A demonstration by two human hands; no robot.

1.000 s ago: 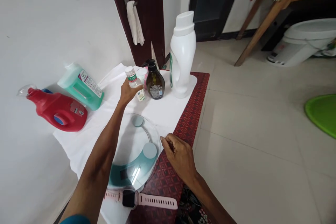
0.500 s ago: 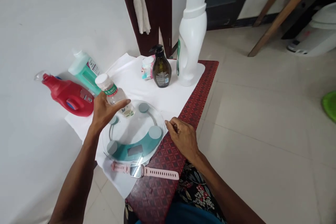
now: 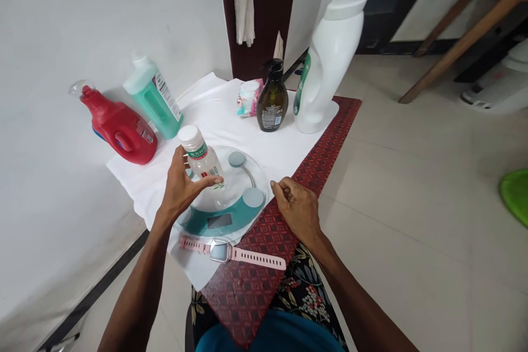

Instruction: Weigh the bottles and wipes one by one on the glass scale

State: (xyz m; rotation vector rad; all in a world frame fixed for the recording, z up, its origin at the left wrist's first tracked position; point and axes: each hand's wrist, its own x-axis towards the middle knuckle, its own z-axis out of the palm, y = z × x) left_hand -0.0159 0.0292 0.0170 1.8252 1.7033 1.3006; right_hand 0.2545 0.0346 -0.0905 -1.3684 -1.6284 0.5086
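My left hand (image 3: 181, 186) is around a clear plastic bottle (image 3: 203, 155) with a white cap and green label. The thumb crosses the front of the bottle; the fingers are partly hidden behind it. Beneath is a round glass bathroom scale (image 3: 231, 225) with a teal band and a dark display. My right hand (image 3: 297, 204) is closed near the table's right edge, fingers curled in and nothing visible in them. A pink-strapped smartwatch (image 3: 219, 251) lies flat just in front of the scale.
Around the back of the white cloth (image 3: 214, 102) stand a red jug (image 3: 124, 131), a green bottle (image 3: 159, 104), a small colourful packet (image 3: 248, 100), a dark pump bottle (image 3: 272, 102) and a tall white bottle (image 3: 332, 55). A patterned red tabletop (image 3: 247, 297) shows at the edge.
The view has shifted, so the table items sit differently in frame. My left hand stays at the plastic bottle, which now looks more upright. My right hand keeps its curled shape.
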